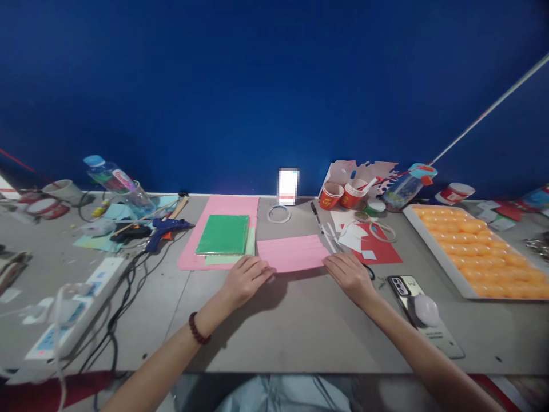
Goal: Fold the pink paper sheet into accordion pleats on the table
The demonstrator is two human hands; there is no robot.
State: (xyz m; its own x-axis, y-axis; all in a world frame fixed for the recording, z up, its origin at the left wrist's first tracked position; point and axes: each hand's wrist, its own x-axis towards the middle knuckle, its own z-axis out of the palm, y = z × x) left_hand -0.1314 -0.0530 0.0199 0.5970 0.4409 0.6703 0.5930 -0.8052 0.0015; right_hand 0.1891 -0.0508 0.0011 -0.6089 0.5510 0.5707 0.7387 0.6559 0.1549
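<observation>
A creased sheet of pink paper (294, 253) spans the space between my hands, its near edge lifted a little off the table. My left hand (247, 280) pinches the near left corner. The near right corner sits between the closed fingers of my right hand (350, 278). Just left of the paper, a green packet (223, 234) lies on a larger pink sheet (193, 260), with a pale green sheet (225, 260) showing under it. To the right are a red sheet (390, 252) and white paper scraps (352, 236).
A blue glue gun (165, 230), a white power strip (81, 306) and black cables are on the left. A phone (441, 335) lies near my right forearm. Farther right rests a tray of orange balls (480, 246). Red paper cups (331, 195) stand at the back.
</observation>
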